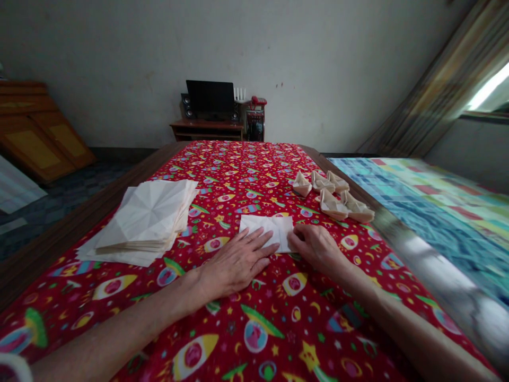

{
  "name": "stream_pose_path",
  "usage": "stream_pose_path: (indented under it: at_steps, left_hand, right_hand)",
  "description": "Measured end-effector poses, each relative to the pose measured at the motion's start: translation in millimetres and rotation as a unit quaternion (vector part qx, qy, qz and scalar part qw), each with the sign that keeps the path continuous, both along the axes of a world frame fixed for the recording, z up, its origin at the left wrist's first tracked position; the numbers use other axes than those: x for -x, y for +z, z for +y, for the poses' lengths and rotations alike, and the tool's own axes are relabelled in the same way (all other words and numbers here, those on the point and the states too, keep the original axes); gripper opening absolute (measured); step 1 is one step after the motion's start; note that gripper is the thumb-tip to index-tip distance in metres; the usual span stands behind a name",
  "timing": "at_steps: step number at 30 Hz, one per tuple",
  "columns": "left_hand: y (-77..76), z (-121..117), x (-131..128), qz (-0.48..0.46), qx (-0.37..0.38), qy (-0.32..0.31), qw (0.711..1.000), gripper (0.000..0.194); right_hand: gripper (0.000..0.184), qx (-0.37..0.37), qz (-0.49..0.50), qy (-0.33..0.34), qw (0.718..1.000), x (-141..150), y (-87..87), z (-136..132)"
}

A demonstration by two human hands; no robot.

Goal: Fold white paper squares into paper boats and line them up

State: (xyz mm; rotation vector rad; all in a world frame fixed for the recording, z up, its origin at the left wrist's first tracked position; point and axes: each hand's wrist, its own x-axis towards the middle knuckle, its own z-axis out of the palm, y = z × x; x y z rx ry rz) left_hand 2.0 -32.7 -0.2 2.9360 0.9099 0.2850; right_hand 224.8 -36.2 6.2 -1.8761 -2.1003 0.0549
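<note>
A sheet of white paper (283, 228), folded into a rectangle, lies flat on the red patterned cloth in front of me. My left hand (244, 258) rests open on its left part, the fingers spread and pressed flat. At the paper's right edge, my right hand (314, 241) is closed, its thumb and curled fingers pinching that edge. To the left sits a stack of creased white paper sheets (147, 212). Several folded paper boats (333, 204) stand grouped at the right, beyond my right hand.
The red cloth (254, 329) covers a dark wooden table (159, 160). Along its right side is a bed with a blue checked cover (401, 212). A small desk with a monitor (210, 98) stands against the far wall, and a wooden cabinet (40, 127) at the left.
</note>
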Motion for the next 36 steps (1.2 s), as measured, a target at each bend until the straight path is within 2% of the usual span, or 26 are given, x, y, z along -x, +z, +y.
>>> stream_pose_path:
  at_steps: [3, 5, 9, 12, 14, 19, 29, 33, 36]
  left_hand:
    - [-1.4, 1.5, 0.7, 0.003, 0.008, -0.002, 1.0, 0.041]
    - [-1.7, 2.1, 1.2, 0.001, 0.013, -0.009, 1.0, 0.041]
    - [-1.6, 2.7, 1.0, -0.015, 0.014, -0.024, 1.0, 0.039]
    - [-2.0, 3.2, -0.1, -0.009, 0.017, -0.019, 1.0, 0.039]
    - [-2.3, 3.8, -0.5, -0.004, 0.017, -0.015, 1.0, 0.039]
    - [-0.8, 4.6, 3.8, 0.004, 0.018, -0.02, 1.0, 0.043]
    - [0.5, 1.2, 45.2, 0.023, 0.025, 0.016, 0.999, 0.039]
    - [1.9, -2.3, 56.4, 0.02, 0.02, 0.033, 0.999, 0.038]
    - [3.9, -4.0, 49.9, 0.002, 0.003, 0.034, 0.999, 0.038]
  right_hand:
    - [0.025, -0.06, -0.056, 0.0, 0.997, 0.7, 4.5, -8.7]
    - [0.026, -0.106, -0.09, 0.034, 0.99, 6.7, 7.8, -18.2]
    - [0.038, -0.139, -0.096, 0.241, 0.956, 27.0, 4.6, -37.4]
    - [0.06, -0.079, -0.085, 0.288, 0.951, 32.4, -6.5, -44.3]
    - [0.068, -0.05, -0.073, 0.297, 0.951, 26.8, -14.2, -45.7]
    - [0.069, -0.041, -0.075, 0.299, 0.95, 1.0, -22.5, -48.5]
    - [0.059, 0.021, -0.1, 0.259, 0.961, -13.9, -1.6, -58.6]
    - [0.056, -0.018, -0.115, 0.242, 0.963, -14.1, -3.0, -61.6]
    - [0.049, -0.059, -0.107, 0.229, 0.966, -7.5, -7.2, -56.3]
